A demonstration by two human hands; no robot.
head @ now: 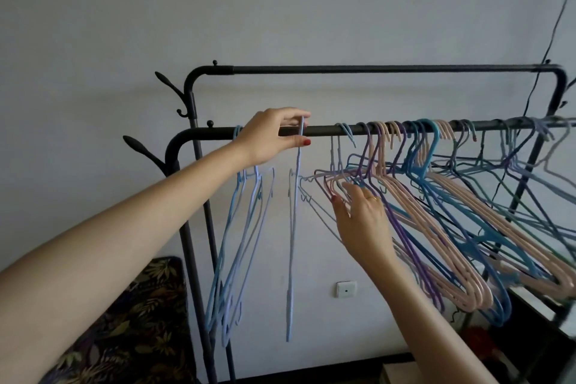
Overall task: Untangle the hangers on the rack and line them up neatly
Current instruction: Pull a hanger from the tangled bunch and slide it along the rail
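Left arm: reaches up from the lower left; left hand (271, 135) pinches the hook of a pale blue hanger (293, 227) at the front rail (324, 130).
Right hand (363, 221): fingers loosely spread, pressed against the near edge of the tangle (436, 215); whether it clasps any wire I cannot tell.
Sorted group: a few blue hangers (237, 246) hang parallel at the rail's left end, behind the left wrist.
Tangle: pink, purple and blue hangers overlapping, skewed, filling the rail's right half.
Back rail (374, 69): bare.
Step, as I judge it: seating the freed hanger beside the sorted group.
Doing it well: slide the hook left along the rail, turned the same way as its neighbours; use the right hand to hold the tangle back so no shoulder snags.
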